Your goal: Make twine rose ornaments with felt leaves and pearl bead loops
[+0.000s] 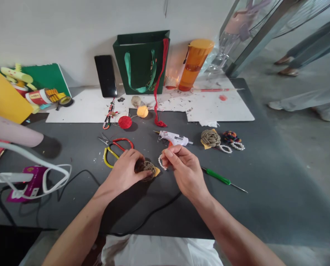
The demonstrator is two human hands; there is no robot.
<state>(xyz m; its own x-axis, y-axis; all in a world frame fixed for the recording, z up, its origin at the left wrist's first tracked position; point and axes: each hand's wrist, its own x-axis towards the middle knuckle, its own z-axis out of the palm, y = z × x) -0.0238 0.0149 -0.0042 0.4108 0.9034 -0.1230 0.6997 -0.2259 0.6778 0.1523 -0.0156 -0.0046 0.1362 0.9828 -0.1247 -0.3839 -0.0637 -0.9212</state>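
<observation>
My left hand (130,166) is closed around the edge of a grey-brown fabric flower (148,171) with a yellow leaf-like tip, low over the dark table. Between the thumb and fingers of my right hand (183,166) is a small string of white pearl beads (160,162), held just right of the flower. Whether beads and flower touch is not clear. Behind my right hand lies a white glue gun (176,138). Scissors (116,146) with one red and one yellow handle rest beyond my left hand. A green-handled hook tool (218,176) lies to the right.
Two finished-looking flowers with pearl loops (210,138) lie at right. Red (125,122) and yellow yarn balls, a phone (106,76), a green paper bag (141,66) and an orange bottle (195,64) stand or lie behind. A purple power adapter (31,183) with cables is at left.
</observation>
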